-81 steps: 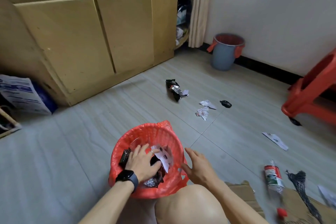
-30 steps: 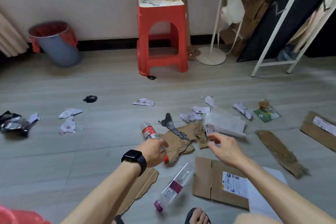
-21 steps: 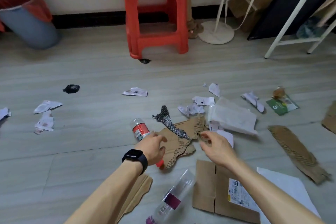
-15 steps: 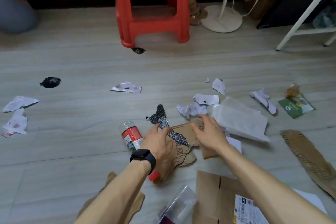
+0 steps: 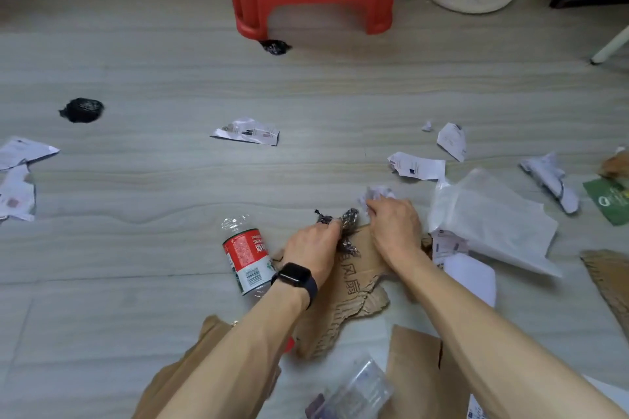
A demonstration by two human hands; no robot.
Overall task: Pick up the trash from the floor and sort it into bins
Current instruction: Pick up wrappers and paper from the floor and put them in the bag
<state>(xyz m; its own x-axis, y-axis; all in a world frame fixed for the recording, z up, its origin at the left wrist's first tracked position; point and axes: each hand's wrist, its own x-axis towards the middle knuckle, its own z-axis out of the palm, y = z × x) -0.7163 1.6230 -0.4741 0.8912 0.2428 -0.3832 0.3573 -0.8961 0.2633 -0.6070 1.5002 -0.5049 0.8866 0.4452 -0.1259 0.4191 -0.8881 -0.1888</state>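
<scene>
My left hand (image 5: 315, 245) grips the dark mesh strip (image 5: 349, 223), bunched inside my curled fingers. The strip lies at the far edge of the torn cardboard (image 5: 357, 286) on the floor (image 5: 153, 248). My right hand (image 5: 394, 230) is just beside it, fingers bent down at the crumpled paper (image 5: 377, 193). Whether it already pinches this paper or only touches it, I cannot tell.

The mesh looks to me very light and limp. It will hang loose and may catch on the rough cardboard edge, so I judge it best to gather it into the fist by its middle. The paper ball is also light and soft, so a small pinch is enough.

As far as I can see, there are:
- one mesh strip
- one plastic bottle (image 5: 246, 258) with a red label
- one clear plastic box (image 5: 355, 391)
- one white plastic bag (image 5: 490, 224)
- two black wads (image 5: 81, 109)
- four cardboard pieces (image 5: 417, 374)
- at least seven white paper scraps (image 5: 245, 132)
</scene>
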